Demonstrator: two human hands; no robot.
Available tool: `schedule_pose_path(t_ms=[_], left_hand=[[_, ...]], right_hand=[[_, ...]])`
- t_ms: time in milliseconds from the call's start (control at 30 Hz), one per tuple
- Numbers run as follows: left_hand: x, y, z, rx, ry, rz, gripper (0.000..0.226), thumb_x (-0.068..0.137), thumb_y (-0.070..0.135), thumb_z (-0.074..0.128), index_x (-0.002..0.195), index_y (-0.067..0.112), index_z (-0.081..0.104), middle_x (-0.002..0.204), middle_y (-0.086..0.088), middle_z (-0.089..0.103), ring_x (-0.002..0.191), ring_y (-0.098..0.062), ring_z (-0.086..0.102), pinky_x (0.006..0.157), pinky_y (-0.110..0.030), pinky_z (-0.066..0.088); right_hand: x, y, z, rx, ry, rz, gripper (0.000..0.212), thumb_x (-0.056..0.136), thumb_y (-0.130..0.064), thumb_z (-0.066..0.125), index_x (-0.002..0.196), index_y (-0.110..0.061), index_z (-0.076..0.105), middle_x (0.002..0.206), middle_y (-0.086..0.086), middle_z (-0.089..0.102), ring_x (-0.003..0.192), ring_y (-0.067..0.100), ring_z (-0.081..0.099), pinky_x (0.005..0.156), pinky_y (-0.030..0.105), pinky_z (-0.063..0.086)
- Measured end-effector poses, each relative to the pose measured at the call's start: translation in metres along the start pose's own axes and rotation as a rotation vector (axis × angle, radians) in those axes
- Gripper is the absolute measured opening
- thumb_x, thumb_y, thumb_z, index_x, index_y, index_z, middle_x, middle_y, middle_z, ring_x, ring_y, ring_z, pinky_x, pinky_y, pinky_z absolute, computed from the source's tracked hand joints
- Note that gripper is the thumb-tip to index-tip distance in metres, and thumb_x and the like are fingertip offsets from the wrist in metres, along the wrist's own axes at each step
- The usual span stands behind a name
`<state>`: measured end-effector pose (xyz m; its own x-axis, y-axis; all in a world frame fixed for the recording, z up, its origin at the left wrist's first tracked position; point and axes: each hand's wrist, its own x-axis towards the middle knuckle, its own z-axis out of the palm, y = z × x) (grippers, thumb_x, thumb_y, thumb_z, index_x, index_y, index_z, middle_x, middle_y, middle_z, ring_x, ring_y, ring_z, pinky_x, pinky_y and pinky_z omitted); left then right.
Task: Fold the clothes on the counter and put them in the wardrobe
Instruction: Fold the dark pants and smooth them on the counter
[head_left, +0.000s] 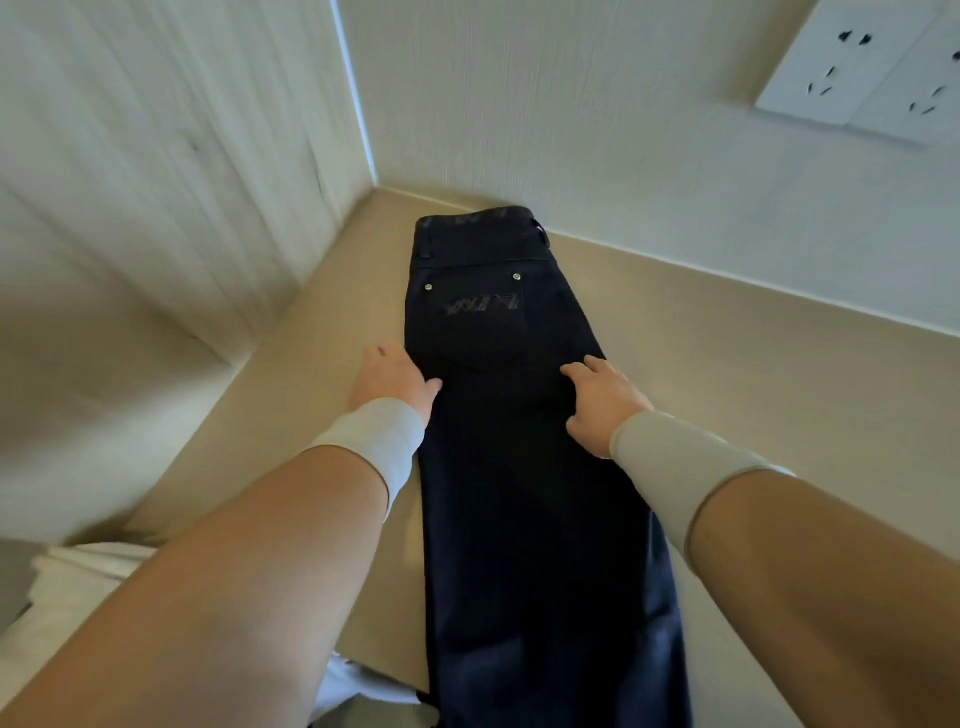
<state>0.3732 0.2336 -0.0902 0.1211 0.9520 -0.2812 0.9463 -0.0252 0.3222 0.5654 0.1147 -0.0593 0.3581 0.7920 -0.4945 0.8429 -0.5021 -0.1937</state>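
At the far left, near the bottom corner of the view, a pile of pale clothes (78, 587) lies at the near left end of the worktop (727, 374), partly hidden behind the person's left forearm. The worktop is beige and runs into a corner where two cream walls meet.

Next comes the left hand (392, 382), a pale cuff at its wrist. It lies flat and relaxed at the left edge of a pair of dark navy trousers (519, 519), thumb resting on the cloth, fingers straight and holding nothing.

The trousers are in the middle of the worktop, already doubled lengthwise, leg on leg. The waistband touches the back wall near the corner, a rear pocket with two small studs faces up, and the legs run towards the near edge and out of sight below.

The right hand (602, 402) rests on the right edge of the trousers, about level with the left. Its fingers are loosely bent and pressing down; I cannot tell whether they pinch the cloth.

High on the right, white wall sockets (857, 73) sit on the back wall.

The risk, as I judge it: the legs may hang over the near edge, so their weight could drag the cloth askew when it is folded. The pile nearby could also catch the left arm.
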Motion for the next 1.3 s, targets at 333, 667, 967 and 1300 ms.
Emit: schedule_pose_path(t_ms=[333,667,967,1300], left_hand=[[-0.121,-0.02,-0.005,0.2,-0.349,-0.106,0.039,0.095,0.044,0.05,0.114,0.011,0.059,0.103,-0.004,0.061,0.086,-0.024,0.056,0.074,-0.031,0.044],[-0.208,-0.032,0.021,0.17,-0.373,-0.19,0.039,0.102,0.033,0.04,0.123,0.004,0.057,0.125,-0.014,0.059,0.114,-0.03,0.058,0.098,-0.033,0.046],[-0.219,-0.05,0.029,-0.061,-0.302,-0.185,0.032,0.099,0.033,0.044,0.104,0.007,0.062,0.104,-0.014,0.061,0.095,-0.033,0.057,0.079,-0.035,0.041],[-0.233,-0.071,0.029,-0.518,-0.413,-0.088,0.017,0.083,0.022,0.069,0.094,0.009,0.066,0.089,-0.007,0.065,0.086,-0.028,0.061,0.078,-0.034,0.046]], right_hand=[[-0.075,0.043,0.031,0.032,0.113,0.186,0.056,0.092,-0.021,0.059,0.14,-0.015,0.031,0.128,0.014,0.045,0.107,0.035,0.058,0.08,0.041,0.049],[-0.135,0.078,0.076,0.571,-0.073,0.251,0.02,0.092,-0.023,0.059,0.081,-0.006,0.06,0.096,0.018,0.066,0.078,0.03,0.064,0.072,0.035,0.054],[-0.151,0.084,0.102,0.993,-0.068,0.35,0.03,0.085,-0.019,0.068,0.105,0.003,0.064,0.1,0.019,0.068,0.088,0.034,0.068,0.08,0.043,0.059],[-0.18,0.068,0.111,1.177,-0.104,0.392,0.029,0.092,-0.031,0.06,0.109,-0.007,0.059,0.099,0.012,0.064,0.084,0.027,0.06,0.063,0.03,0.045]])
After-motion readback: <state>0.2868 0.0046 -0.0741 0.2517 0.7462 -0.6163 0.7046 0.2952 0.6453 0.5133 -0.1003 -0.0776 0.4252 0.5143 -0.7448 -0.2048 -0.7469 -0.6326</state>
